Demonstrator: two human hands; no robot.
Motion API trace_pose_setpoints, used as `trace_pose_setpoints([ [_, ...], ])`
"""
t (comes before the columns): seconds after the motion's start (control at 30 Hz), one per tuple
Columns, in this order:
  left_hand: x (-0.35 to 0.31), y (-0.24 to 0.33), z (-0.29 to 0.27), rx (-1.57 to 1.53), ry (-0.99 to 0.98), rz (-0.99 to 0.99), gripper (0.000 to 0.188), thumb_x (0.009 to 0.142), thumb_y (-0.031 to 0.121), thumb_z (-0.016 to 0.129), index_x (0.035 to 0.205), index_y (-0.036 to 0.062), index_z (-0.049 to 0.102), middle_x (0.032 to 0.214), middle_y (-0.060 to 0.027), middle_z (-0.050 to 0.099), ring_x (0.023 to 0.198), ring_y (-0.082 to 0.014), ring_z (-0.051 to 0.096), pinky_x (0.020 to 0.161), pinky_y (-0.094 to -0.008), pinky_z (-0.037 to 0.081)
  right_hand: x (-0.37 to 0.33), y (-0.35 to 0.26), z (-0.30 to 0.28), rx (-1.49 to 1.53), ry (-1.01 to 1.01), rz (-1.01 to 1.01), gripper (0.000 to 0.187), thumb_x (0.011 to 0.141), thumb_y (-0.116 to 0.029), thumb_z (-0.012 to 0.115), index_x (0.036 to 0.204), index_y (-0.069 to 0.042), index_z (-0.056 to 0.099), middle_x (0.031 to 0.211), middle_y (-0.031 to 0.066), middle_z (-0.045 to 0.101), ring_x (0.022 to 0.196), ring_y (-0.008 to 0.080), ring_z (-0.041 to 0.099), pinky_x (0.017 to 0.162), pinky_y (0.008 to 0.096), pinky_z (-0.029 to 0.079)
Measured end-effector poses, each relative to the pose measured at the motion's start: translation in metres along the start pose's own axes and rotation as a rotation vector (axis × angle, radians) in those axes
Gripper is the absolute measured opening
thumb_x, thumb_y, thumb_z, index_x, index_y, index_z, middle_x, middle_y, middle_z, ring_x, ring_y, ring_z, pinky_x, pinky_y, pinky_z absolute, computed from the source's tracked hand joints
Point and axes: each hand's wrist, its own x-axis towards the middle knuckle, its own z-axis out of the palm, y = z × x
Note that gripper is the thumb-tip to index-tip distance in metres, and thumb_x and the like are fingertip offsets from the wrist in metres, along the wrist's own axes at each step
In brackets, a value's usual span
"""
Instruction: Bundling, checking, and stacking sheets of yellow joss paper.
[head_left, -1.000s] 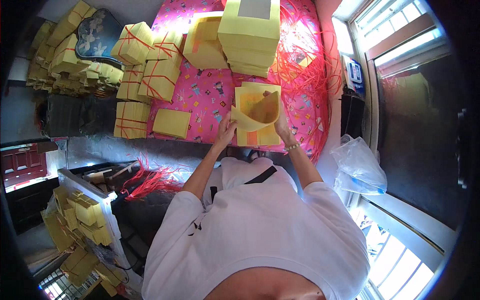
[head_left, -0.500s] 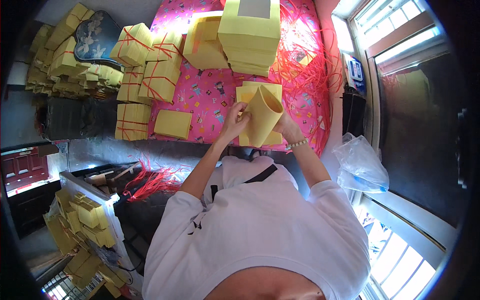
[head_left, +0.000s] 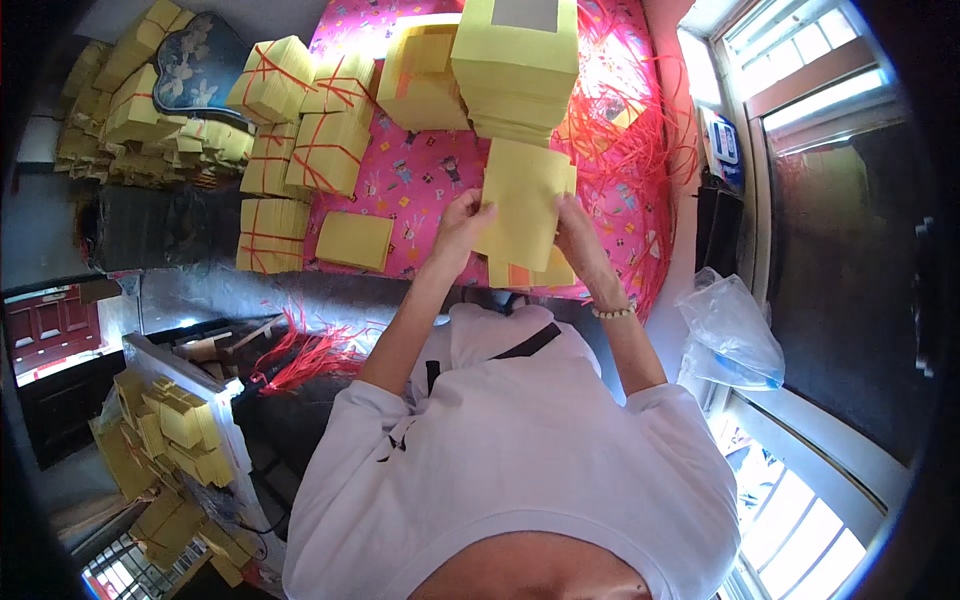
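Observation:
A wad of yellow paper sheets (head_left: 521, 205) is held by its two side edges over the near edge of the pink table. My left hand (head_left: 460, 230) grips the left edge, fingers closed. At the right edge, my right hand (head_left: 580, 240) pinches the paper; a bead bracelet circles that wrist. Partly hidden beneath lies more yellow paper (head_left: 556, 271) with an orange patch. Just beyond stands a tall stack of yellow paper (head_left: 515, 75) with a grey rectangle on top. To the left, a small flat pile of yellow paper (head_left: 354, 241) rests on the table.
Bundles tied with red strips (head_left: 328, 152) line the table's left side. Loose red strips (head_left: 625, 135) tangle at its right over the pink patterned cloth (head_left: 400, 190). A clear plastic bag (head_left: 733, 335) hangs by the window. More yellow paper (head_left: 180, 425) sits at lower left.
The yellow sheets were curled over into a loop; now they are spread nearly flat between my hands. My right hand has moved up along the right edge.

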Motion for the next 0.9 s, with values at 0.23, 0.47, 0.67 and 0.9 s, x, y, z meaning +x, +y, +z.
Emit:
trace_pose_setpoints([
  [0.23,0.002,0.023,0.013,0.116,0.018,0.018,0.042,0.080,0.003,0.060,0.119,-0.0014,0.043,0.107,-0.0096,0.056,0.093,-0.0142,0.056,0.082,-0.0293,0.047,0.004,-0.007,0.001,-0.182,0.028,-0.122,0.038,0.088,-0.018,0.059,0.119,0.001,0.049,0.104,0.0073,0.062,0.089,0.0134,0.061,0.077,0.0263,0.050],
  [0.47,0.010,0.045,0.018,-0.065,-0.133,-0.180,0.050,0.079,0.003,0.054,0.126,-0.0009,0.038,0.111,-0.0121,0.054,0.098,-0.0192,0.055,0.084,-0.0313,0.046,0.005,-0.015,0.005,-0.069,0.038,0.030,0.034,0.089,-0.018,0.057,0.114,0.004,0.052,0.105,0.0105,0.062,0.092,0.0159,0.062,0.080,0.0286,0.051],
  [0.67,0.017,0.044,0.019,-0.004,-0.134,-0.200,0.049,0.077,0.000,0.048,0.126,-0.0001,0.039,0.111,-0.0115,0.054,0.099,-0.0187,0.054,0.083,-0.0314,0.045,0.005,-0.017,0.007,-0.004,0.030,0.075,0.031,0.090,-0.018,0.056,0.112,0.003,0.053,0.104,0.0104,0.062,0.090,0.0157,0.062,0.080,0.0288,0.051],
  [0.9,0.008,0.050,0.027,0.088,-0.168,-0.087,0.045,0.077,-0.001,0.046,0.122,0.0012,0.041,0.112,-0.0105,0.053,0.101,-0.0170,0.052,0.087,-0.0301,0.043,-0.002,-0.020,0.013,-0.087,0.002,-0.038,0.035,0.089,-0.016,0.056,0.119,0.002,0.049,0.106,0.0083,0.061,0.092,0.0134,0.060,0.080,0.0277,0.050],
])
